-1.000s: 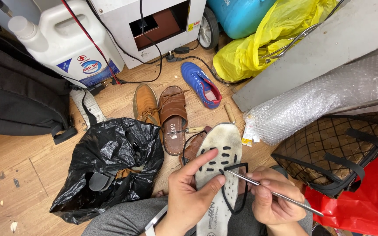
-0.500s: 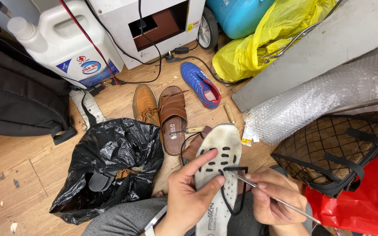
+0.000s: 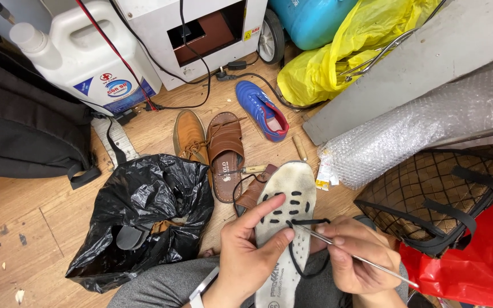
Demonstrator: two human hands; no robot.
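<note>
My left hand (image 3: 246, 254) grips a pale shoe sole (image 3: 286, 197) with dark slots, held sole-up over my lap, fingers spread across its left side. My right hand (image 3: 355, 259) pinches a thin metal needle tool (image 3: 320, 238) whose tip meets a slot near the sole's middle. A black cord (image 3: 303, 268) loops from that slot down between my hands. A brown strap (image 3: 253, 193) hangs off the sole's left edge.
On the wooden floor lie a brown sandal (image 3: 225, 153), a tan shoe (image 3: 189, 136), a blue shoe (image 3: 262, 109) and a crumpled black plastic bag (image 3: 144, 211). A white jug (image 3: 84, 54), white machine (image 3: 201, 34), yellow bag (image 3: 338, 57), bubble wrap (image 3: 423, 125), mesh basket (image 3: 435, 194) and red bag (image 3: 475, 268) surround me.
My right hand has shifted slightly left and up, bringing the needle tip into the slot; the black cord loop now hangs lower. My left hand keeps its hold on the sole.
</note>
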